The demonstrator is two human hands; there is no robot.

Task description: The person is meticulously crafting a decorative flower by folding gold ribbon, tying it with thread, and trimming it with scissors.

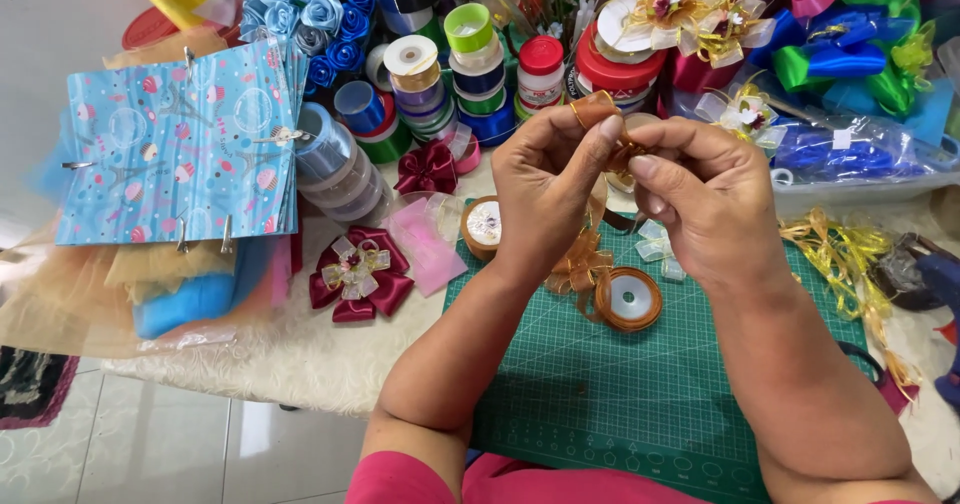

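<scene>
Gold sheer ribbon (580,264) pinched between both hands, raised over the green cutting mat (640,394). Left hand (545,189) clenched on the ribbon, thumb and forefinger tips pressed together at the top, a ring on one finger. Right hand (705,199) meets it fingertip to fingertip, also gripping the same ribbon piece; the exact fold inside the pinch is hidden by the fingers. Below the grip the ribbon hangs in loose loops and trails down to a brown ribbon spool (627,299) lying flat on the mat. Just left of the grip, below the left hand, a second spool (483,226) sits at the mat's corner. Further left of the grip a dark red bow (358,272) with a pale centre lies on white fluffy cloth (300,354), a pink sheer pouch (425,244) beside it. Beyond the grip stand stacks of ribbon rolls (470,64) in green, blue, white and red, with blue fabric roses (315,14) to their left. Far left, a pile of blue patterned paper sheets (180,144) held by clips. Right of the grip, a tangle of gold ribbon scraps (845,259) and finished gold-white bows (690,9) further back.
</scene>
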